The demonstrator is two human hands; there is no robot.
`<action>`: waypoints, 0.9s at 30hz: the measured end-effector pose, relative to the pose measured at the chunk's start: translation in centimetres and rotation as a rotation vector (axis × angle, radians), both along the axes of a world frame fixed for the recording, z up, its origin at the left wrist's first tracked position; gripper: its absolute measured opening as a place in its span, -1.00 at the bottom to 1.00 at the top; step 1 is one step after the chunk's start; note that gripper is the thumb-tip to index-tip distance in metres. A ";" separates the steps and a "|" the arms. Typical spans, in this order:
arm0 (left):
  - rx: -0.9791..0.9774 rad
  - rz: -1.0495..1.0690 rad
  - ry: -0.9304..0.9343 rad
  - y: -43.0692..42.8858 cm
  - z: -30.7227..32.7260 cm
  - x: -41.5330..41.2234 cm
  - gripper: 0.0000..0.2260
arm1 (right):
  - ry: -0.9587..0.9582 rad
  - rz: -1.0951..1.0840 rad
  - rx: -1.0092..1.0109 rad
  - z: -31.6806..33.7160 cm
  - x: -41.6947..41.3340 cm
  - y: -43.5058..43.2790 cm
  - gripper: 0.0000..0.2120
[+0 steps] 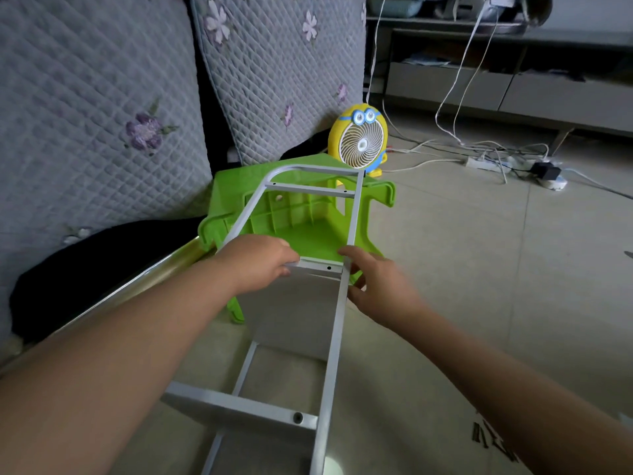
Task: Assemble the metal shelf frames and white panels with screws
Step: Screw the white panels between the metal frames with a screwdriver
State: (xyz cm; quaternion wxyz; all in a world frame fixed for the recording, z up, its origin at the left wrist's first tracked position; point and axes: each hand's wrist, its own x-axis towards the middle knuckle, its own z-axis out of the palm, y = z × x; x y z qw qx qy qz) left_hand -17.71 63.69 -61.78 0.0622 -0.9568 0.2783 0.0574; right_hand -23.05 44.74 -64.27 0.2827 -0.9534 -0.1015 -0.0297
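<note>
1. Closest to the camera, a crossbar (239, 402) of the metal frame (337, 337) carries a fitted screw head (298, 417) near its right end. A white panel (260, 450) sits below it.
2. On the tiled floor (479, 269) at the lower right lie loose dark screws (493, 443), well apart from both hands.
3. The frame's right rail runs up and away from the camera to the right hand (373, 282). The thumb is on the rail's far side and the curled fingers are on its near side, so the hand grasps the rail.
4. Level with it, the left hand (260, 262) is clenched over the left end of the middle crossbar (325, 267). This hand hides the joint with the left rail. An empty screw hole shows in the bar between the two hands.
5. A second white panel (294, 313) hangs just under that middle crossbar — below and between the hands.
6. Beyond the hands, the frame's rounded top end lies across a green plastic stool (301, 231) tipped on its side.
7. Behind the stool stands a yellow cartoon desk fan (359, 142). Quilted floral cushions (102, 114) lean at the left.
8. Farthest off — a power strip (486, 163) with tangled white cables, and a low cabinet (513, 87).
</note>
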 end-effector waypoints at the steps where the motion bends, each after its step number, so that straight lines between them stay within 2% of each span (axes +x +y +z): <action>1: -0.005 -0.006 -0.013 -0.1 -0.1 0.0 -0.80 | 0.001 0.010 0.000 0.0 0.0 0.1 -0.54; 8: -0.133 0.016 -0.012 -0.1 -0.7 0.1 -0.84 | -0.037 -0.021 0.025 -0.7 -0.2 0.1 -0.61; 12: -0.136 0.010 0.034 -0.5 -0.3 0.5 -0.85 | -0.047 -0.030 0.050 -0.9 0.0 -0.2 -0.62; 20: -0.190 0.042 0.124 0.2 -0.2 1.0 -0.61 | -0.009 -0.059 0.138 -0.8 0.2 -0.4 -0.56; 24: -0.247 0.080 0.149 0.3 -0.4 1.1 -0.84 | -0.003 -0.056 0.164 -0.9 0.0 -0.3 -0.55; 27: -0.239 0.076 0.156 0.4 -0.5 1.3 -0.81 | 0.005 -0.065 0.163 -0.7 -0.1 -0.3 -0.53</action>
